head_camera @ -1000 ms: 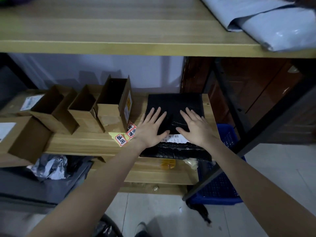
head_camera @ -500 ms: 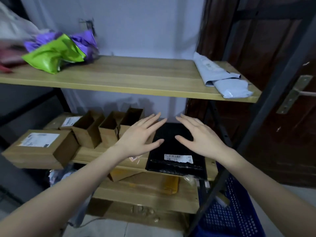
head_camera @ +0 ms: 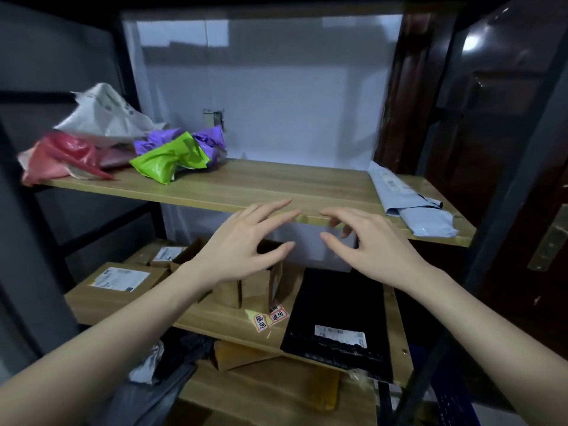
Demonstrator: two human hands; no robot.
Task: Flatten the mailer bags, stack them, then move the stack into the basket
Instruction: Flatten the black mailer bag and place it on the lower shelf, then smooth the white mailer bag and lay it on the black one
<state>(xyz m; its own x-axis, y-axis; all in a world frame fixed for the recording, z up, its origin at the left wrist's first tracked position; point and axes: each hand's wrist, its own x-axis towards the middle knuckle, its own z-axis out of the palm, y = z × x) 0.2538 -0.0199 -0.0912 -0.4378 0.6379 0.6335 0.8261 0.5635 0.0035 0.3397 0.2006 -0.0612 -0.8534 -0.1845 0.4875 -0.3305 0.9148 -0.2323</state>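
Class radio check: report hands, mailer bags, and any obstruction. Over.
Left hand, right hand open, empty, mid-air. Black mailer flat on lower shelf; crumpled bags on upper shelf. Nothing blocking.

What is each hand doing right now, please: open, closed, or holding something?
Left hand: open, fingers spread, holding nothing, in the air before the upper shelf.
Right hand: open, fingers loosely bent, holding nothing.
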